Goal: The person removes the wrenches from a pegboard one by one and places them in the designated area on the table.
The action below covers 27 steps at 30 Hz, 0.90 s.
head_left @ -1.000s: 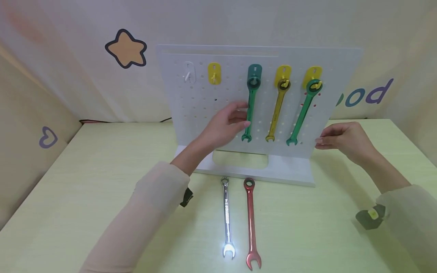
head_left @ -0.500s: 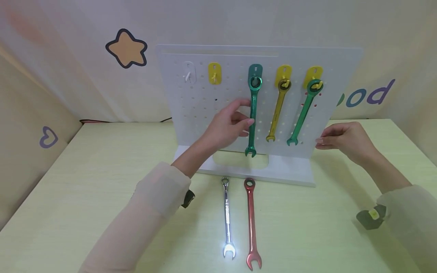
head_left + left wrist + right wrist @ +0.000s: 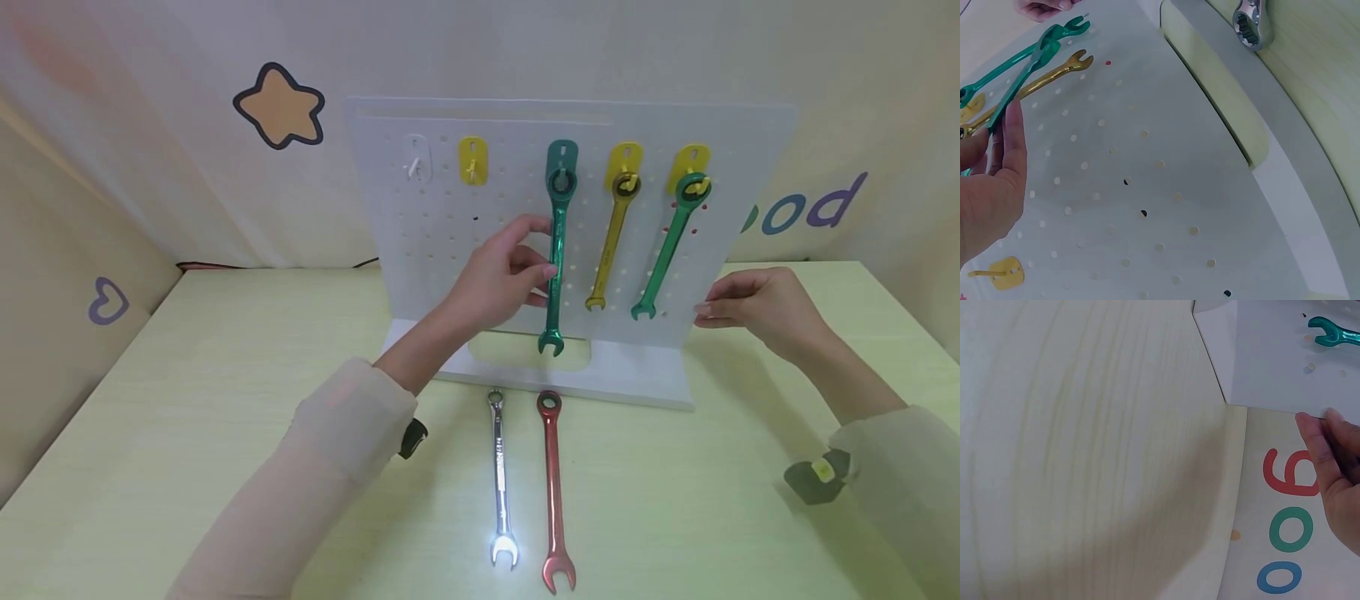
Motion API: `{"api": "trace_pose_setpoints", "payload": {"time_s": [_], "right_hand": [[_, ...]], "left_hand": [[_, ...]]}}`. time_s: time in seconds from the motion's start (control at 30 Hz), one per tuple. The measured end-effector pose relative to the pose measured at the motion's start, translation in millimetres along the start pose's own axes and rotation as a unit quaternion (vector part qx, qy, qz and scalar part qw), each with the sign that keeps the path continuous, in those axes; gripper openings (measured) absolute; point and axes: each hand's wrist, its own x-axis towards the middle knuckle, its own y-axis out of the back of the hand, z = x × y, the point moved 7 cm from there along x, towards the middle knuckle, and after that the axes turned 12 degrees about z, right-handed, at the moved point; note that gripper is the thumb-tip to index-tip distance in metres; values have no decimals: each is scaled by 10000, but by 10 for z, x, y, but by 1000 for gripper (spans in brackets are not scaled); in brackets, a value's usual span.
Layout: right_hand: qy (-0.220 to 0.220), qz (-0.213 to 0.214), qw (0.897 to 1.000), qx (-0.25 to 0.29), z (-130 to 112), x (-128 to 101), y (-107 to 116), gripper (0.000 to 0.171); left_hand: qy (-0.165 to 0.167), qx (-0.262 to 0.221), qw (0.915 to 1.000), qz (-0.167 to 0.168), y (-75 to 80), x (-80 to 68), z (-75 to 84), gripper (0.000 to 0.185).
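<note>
1. Table (image 3: 187, 375): pale yellow-green surface carrying the stand and two loose wrenches.
2. Pegboard (image 3: 450, 233): white, upright on a base. The right-wrist view shows its edge (image 3: 1260, 362) pinched by the right hand; the left-wrist view shows its hole pattern at close range.
3. Right hand (image 3: 757, 310): fingers curled onto the pegboard's right edge, gripping it. The right-wrist view confirms the fingertips (image 3: 1313, 428) at the edge.
4. Left hand (image 3: 498, 279): thumb and fingers pinch the shaft of the green wrench (image 3: 556, 258), which hangs vertically from the teal hook (image 3: 562, 154). The left-wrist view shows the fingers (image 3: 1013, 140) lying along the shaft.
5. Yellow wrench (image 3: 611, 242) and second green wrench (image 3: 666, 246): hanging to the right on yellow hooks.
6. Red wrench (image 3: 553, 492) and silver wrench (image 3: 498, 479): flat on the table before the base, side by side. Only the silver ring end (image 3: 1249, 25) appears in the left-wrist view.
</note>
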Motion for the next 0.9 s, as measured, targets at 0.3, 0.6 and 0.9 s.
{"api": "trace_pose_setpoints", "payload": {"time_s": [0.3,0.6,0.9], "right_hand": [[14,-89,9998,177,-12,24,-15,17],[84,-170,9996,213,-12,35,-25,18],[31,-56,10000,-73,-7,27,-24,21]], "left_hand": [[7,-205,9998,-65,7,-49,47,34],[11,-439,9989,-175,30,-92,153,36],[141,-391,9989,-237,28,-146,237,38]]}}
